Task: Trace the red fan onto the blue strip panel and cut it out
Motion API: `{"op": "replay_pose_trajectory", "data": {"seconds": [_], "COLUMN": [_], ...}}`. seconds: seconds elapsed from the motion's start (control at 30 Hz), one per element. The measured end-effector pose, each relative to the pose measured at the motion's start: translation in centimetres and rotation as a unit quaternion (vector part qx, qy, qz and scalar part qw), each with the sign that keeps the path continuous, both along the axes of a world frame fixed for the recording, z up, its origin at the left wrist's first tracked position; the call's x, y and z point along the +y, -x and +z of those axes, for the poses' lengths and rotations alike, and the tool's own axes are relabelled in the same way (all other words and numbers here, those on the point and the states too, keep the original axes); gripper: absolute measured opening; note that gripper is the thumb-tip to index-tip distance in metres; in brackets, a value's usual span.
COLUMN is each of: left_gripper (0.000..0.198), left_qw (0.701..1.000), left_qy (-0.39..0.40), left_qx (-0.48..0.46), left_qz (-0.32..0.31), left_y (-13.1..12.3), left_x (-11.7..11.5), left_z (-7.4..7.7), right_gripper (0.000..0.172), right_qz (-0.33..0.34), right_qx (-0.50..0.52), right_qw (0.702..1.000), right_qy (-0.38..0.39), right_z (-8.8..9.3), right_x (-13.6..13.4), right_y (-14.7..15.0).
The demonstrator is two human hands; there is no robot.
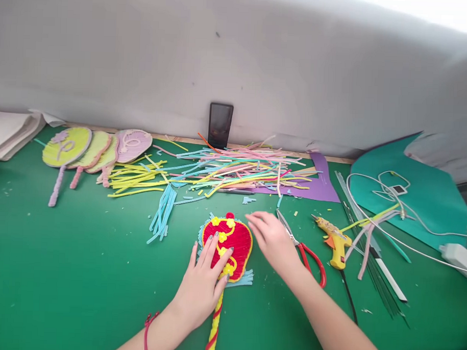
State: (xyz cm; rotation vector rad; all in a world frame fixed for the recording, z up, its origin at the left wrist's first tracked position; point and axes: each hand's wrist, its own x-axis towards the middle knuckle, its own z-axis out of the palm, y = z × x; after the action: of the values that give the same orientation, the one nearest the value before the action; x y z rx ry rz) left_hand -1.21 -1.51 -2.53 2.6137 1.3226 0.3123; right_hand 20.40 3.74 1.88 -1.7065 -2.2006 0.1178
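Scissors [301,247] lie beside the right hand [275,243], grip unclear, a glue gun [337,246] beyond; the left hand [199,283] rests spread on the red fan [242,241].

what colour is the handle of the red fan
The handle is yellow with a red spiral stripe; the head view shows it.

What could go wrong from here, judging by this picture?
Light blue strips stick out from under the red fan-shaped piece; if loose, they could shift should the left hand press unevenly. The right hand is close to the red-handled tool and might knock it. The yellow glue gun lies nearby; whether it is hot can't be seen, but a careless reach might risk a burn.
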Motion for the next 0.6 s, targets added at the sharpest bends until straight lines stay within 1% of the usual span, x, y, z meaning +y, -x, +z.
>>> {"op": "replay_pose_trajectory", "data": {"seconds": [0.07, 0.13, 0.2, 0.27, 0.37, 0.43, 0.47, 0.5, 0.6], "left_gripper": [0.048, 0.048, 0.048, 0.048, 0.049, 0.050, 0.050, 0.050, 0.050], "left_qw": [1.000, 1.000, 1.000, 1.000, 0.998, 0.997, 0.996, 0.994, 0.992], "left_qy": [-0.005, -0.005, 0.004, 0.020, 0.051, 0.073, 0.085, 0.096, 0.110], "left_qx": [-0.002, -0.008, -0.016, -0.021, -0.028, -0.035, -0.041, -0.047, -0.064], "left_qz": [0.004, 0.006, 0.003, -0.002, -0.006, -0.005, -0.004, -0.003, 0.005], "left_y": [0.0, 0.0, 0.1, 0.2, 0.4, 0.5, 0.5, 0.6, 0.5], "left_x": [-0.1, -0.1, -0.1, 0.0, 0.2, 0.4, 0.5, 0.5, 0.6], "left_z": [-0.2, -0.3, -0.2, 0.0, 0.7, 1.2, 1.4, 1.6, 1.8], "right_gripper": [0.030, 0.027, 0.027, 0.028, 0.028, 0.026, 0.025, 0.024, 0.025], "right_qz": [-0.016, -0.019, -0.014, -0.008, 0.016, 0.027, 0.021, 0.007, -0.071], "right_qx": [-0.058, -0.114, -0.172, -0.218, -0.243, -0.232, -0.218, -0.198, -0.097], "right_qw": [0.998, 0.993, 0.985, 0.975, 0.969, 0.972, 0.975, 0.980, 0.993], "right_qy": [-0.002, 0.001, 0.023, 0.037, 0.043, 0.038, 0.032, 0.021, -0.020], "right_z": [0.7, 0.7, 0.3, -0.3, -1.1, -1.2, -1.1, -0.9, 0.0], "right_x": [3.3, 6.3, 8.5, 9.6, 10.0, 9.8, 9.6, 9.3, 7.5], "right_y": [0.2, 0.7, 1.4, 2.0, 2.0, 1.4, 0.9, 0.4, -1.0]}}
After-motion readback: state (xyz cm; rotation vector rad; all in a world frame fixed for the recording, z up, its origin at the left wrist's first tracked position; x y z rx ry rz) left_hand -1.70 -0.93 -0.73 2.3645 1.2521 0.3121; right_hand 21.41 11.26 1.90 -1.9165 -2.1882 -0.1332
